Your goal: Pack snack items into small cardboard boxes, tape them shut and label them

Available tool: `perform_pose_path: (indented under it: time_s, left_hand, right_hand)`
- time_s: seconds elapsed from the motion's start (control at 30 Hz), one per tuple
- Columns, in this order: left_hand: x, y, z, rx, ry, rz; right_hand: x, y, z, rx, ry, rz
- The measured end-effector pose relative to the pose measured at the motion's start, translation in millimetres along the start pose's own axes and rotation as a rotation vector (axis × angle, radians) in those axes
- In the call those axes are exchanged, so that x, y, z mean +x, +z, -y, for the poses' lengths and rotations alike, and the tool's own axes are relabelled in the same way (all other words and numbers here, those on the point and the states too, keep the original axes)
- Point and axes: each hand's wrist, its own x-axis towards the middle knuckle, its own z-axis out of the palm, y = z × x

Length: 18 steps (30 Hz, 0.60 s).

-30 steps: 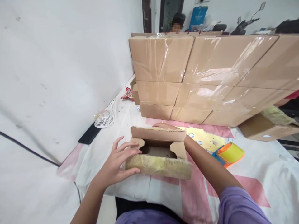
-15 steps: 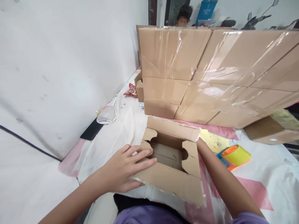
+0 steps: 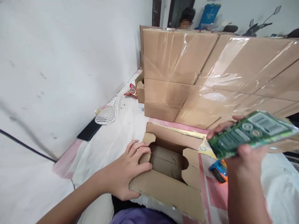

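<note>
An open cardboard box (image 3: 168, 194) sits low in front of me, its flaps folded out and its brown inside showing bare cardboard. My left hand (image 3: 126, 169) grips the box's left edge, fingers over the side flap and thumb at the outer front. To the right, above the cloth, my right hand (image 3: 253, 157) is closed around a green packet (image 3: 249, 133) with a barcode and pale printing. The packet is tilted and apart from the box. A blue and orange object (image 3: 219, 171) lies on the cloth, partly hidden behind my right forearm.
Taped cardboard boxes (image 3: 168, 56) form a wall behind the open box. On the left, a white perforated skimmer (image 3: 106, 115) lies by a dark flat object (image 3: 90, 129). A red snack packet (image 3: 132, 91) lies farther back. One person (image 3: 187, 15) shows beyond the boxes.
My right hand has come up from behind the open box's right side with the green packet in it. My left hand stays on the box's left edge.
</note>
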Motion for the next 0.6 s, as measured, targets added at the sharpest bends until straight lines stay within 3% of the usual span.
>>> perform_pose_path:
  time_s: [0.13, 0.27, 0.4, 0.6]
  left_hand:
    - [-8, 9, 4, 0.05, 0.052, -0.161]
    - [-18, 17, 11, 0.142, 0.022, -0.254]
    - [-26, 27, 20, 0.236, -0.053, -0.345]
    - [-34, 41, 23, 0.197, -0.107, -0.407]
  right_hand:
    - [-31, 26, 21, -0.29, -0.028, 0.186]
    - [-33, 57, 6, -0.845, -0.037, 0.622]
    - [-26, 83, -23, -1.168, 0.128, 1.05]
    - [-35, 97, -55, -1.398, 0.354, 1.378]
